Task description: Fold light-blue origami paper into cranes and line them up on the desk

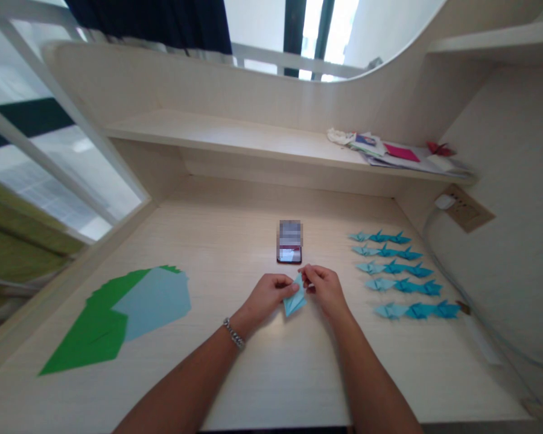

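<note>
A folded light-blue piece of origami paper (294,304) is held above the middle of the desk, its lower point facing me. My left hand (271,292) grips its left side, thumb pressed on top. At the upper tip, the fingers of my right hand (322,284) are closed in a pinch on the same paper; the fingertips partly cover that tip. A phone (290,253) lies flat just beyond my hands. Over to the right, several folded blue paper cranes (393,266) stand in rows, shading from pale to deeper blue.
Fanned green paper sheets (90,331) and light-blue sheets (158,304) lie on the desk at left. A shelf (235,143) crosses the back, with papers (400,154) on its right end. A cable (452,280) runs from a wall socket (468,208) down the right side.
</note>
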`<state>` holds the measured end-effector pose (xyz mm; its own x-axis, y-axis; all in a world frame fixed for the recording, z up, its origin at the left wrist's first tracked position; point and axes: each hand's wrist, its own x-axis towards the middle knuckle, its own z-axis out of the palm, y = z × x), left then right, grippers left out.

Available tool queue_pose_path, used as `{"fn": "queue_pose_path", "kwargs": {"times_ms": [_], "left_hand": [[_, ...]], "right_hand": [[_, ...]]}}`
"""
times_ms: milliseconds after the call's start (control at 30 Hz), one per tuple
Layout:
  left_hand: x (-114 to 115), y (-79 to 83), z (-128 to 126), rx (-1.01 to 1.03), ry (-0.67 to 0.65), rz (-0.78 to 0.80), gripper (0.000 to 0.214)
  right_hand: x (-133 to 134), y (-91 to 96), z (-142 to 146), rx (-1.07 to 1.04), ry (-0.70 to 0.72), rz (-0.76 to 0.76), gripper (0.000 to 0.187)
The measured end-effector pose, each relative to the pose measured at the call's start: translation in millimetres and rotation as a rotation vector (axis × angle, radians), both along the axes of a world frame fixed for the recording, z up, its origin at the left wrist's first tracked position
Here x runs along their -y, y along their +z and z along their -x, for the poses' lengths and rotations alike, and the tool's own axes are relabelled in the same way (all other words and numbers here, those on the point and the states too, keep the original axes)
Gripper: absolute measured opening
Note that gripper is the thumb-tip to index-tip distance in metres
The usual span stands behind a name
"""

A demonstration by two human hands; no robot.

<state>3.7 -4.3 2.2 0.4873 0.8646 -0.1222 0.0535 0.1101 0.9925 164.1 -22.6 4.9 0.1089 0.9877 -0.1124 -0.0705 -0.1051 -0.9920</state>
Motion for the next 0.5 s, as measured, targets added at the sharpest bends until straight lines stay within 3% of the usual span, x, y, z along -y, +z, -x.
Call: {"fn": "queue_pose_path", "kwargs": {"times_ms": [167,500], "left_hand": [[0.3,0.3,0.0,0.005,-0.004,0.014,0.025],[0.4,-4.5,-0.1,-0.011,-0.003,-0.02,0.026]], "right_hand": [[0.1,-0.8,-2.8,0.049,0.075,-0.02,0.027],[1.5,1.9,-0.2,0.261,0.022,-0.121,0.022]]}}
